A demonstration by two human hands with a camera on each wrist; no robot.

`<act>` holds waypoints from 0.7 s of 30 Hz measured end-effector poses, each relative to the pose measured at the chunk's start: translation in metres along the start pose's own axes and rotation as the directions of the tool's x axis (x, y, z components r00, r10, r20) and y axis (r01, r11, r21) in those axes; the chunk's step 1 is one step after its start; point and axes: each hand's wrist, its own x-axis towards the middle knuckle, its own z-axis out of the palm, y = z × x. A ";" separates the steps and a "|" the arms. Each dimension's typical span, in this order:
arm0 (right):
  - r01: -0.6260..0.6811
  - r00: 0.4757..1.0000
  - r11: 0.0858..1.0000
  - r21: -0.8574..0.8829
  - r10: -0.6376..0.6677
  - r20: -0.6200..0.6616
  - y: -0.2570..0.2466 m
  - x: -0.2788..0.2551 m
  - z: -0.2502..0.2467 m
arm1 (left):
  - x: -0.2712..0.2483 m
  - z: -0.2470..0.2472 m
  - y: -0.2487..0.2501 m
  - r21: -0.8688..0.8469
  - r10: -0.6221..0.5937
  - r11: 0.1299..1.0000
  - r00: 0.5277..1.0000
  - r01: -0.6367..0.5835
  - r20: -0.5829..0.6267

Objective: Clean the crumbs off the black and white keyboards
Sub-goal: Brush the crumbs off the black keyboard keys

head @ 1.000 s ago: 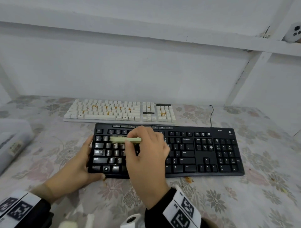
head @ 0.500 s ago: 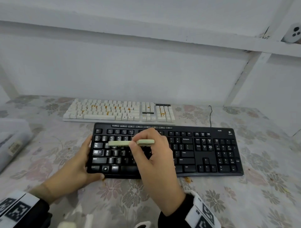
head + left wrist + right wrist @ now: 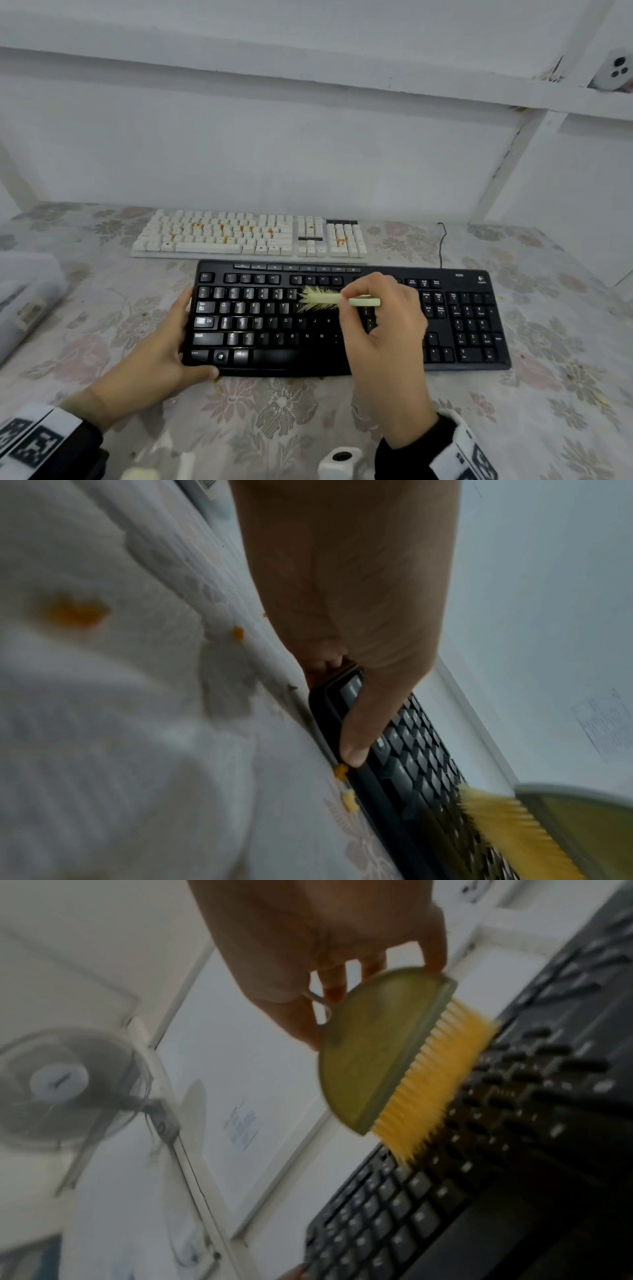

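Note:
The black keyboard [image 3: 342, 318] lies in the middle of the flowered tablecloth. My left hand [image 3: 164, 349] grips its left front corner, thumb [image 3: 352, 723] along the front edge. My right hand [image 3: 370, 301] pinches a pale green brush [image 3: 329, 299] above the upper key rows, near the middle. Its yellow bristles [image 3: 435, 1074] touch the keys of the black keyboard [image 3: 445, 1218]. Behind it lies the white keyboard [image 3: 246, 236], with orange crumbs [image 3: 222, 228] scattered over its keys.
Orange crumbs [image 3: 341, 771] lie on the cloth by the black keyboard's front edge. A translucent box [image 3: 24, 301] stands at the left. A black cable [image 3: 442, 243] runs back from the keyboard. A white frame post [image 3: 503, 171] rises at the back right.
My right hand has swept the brush rightward across the black keyboard, from its left keys to the middle. The left hand has kept its hold on the corner.

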 end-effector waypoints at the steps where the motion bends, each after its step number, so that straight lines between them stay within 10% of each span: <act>1: -0.002 1.000 0.999 0.050 0.001 0.028 -0.002 0.000 -0.001 | 0.000 0.000 0.000 -0.001 0.002 1.000 1.000 -0.002 0.000; 21: -0.088 0.996 0.977 0.196 0.084 0.028 0.029 0.008 -0.041 | -0.003 -0.001 0.002 -0.016 -0.039 0.999 0.999 0.039 0.020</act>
